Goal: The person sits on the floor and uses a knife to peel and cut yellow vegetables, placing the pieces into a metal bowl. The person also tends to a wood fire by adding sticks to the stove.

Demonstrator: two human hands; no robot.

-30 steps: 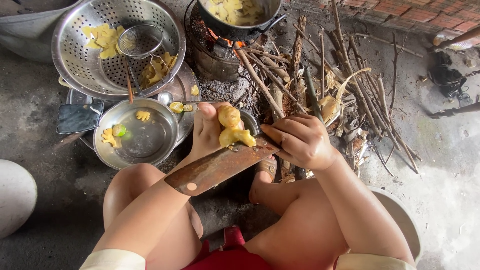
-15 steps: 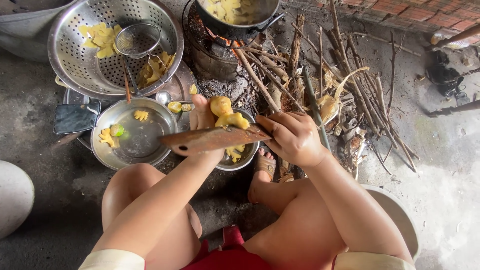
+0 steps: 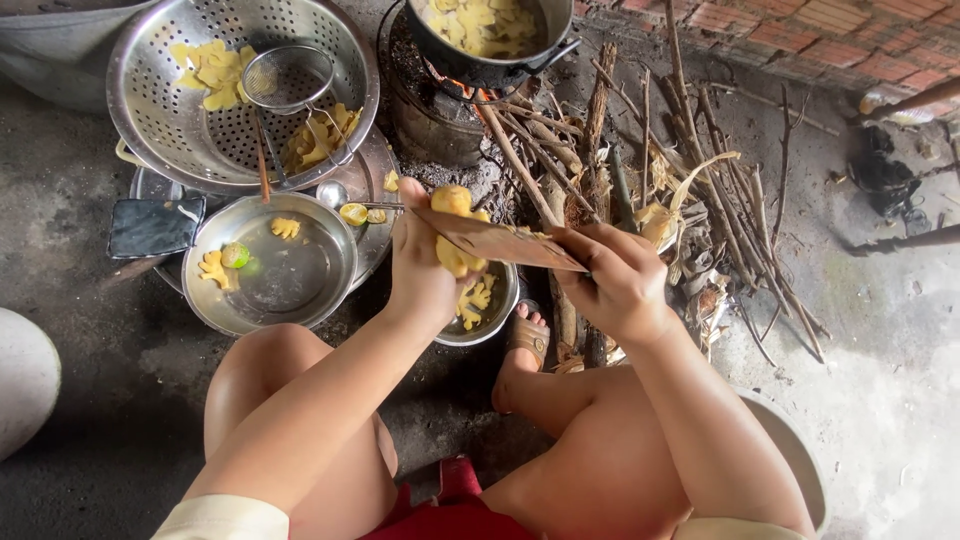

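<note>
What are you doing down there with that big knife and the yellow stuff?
A person squats by a wood fire. The left hand holds a yellow piece of food over a small metal bowl, and the right hand presses a broad knife against it. More yellow pieces sit in the colander and the pot on the fire.
</note>
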